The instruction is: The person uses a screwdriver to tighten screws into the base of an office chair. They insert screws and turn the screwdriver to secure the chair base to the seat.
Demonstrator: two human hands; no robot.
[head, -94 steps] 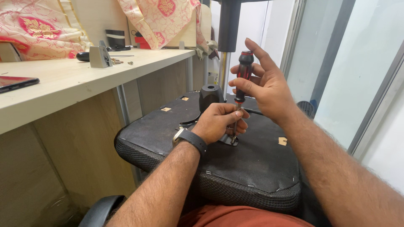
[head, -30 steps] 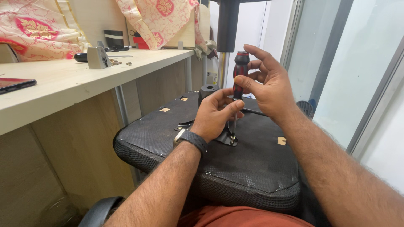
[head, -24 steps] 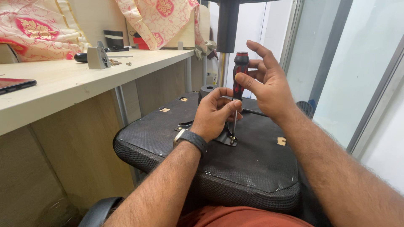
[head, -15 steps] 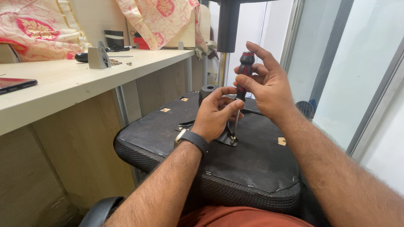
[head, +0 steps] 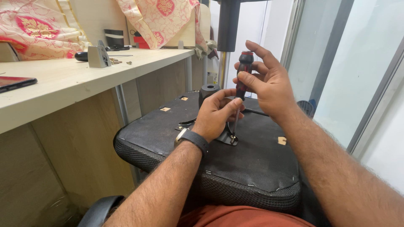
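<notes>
Far left: long pale bench, running from near to far. Carries a dark phone at the near end, a small grey bracket farther off, and a few loose screws just beside the bracket, likely put there to be easy to reach. Pink flowery cloth heaped at the far edge, out of the way.

Middle: big black chair seat, lying bottom side up and close to the lap. Turned over like this so the underside faces up and can be worked on. Black post standing up behind it, on the far side.

On the seat's middle: dark metal plate, flat against the black cloth.

Right hand, up high: grip closed round the top of the red and black screwdriver, fingers wrapped on the handle for turning. Stands nearly upright, tip down on the plate.

Left hand, lower and nearer: grip narrow, thumb and fingertips pinched lightly on the thin shaft, it seems to steady the tool so the tip does not slip. Dark watch on that wrist.

Smallest: one shiny screw in the plate, right under the screwdriver tip, touching it.
</notes>
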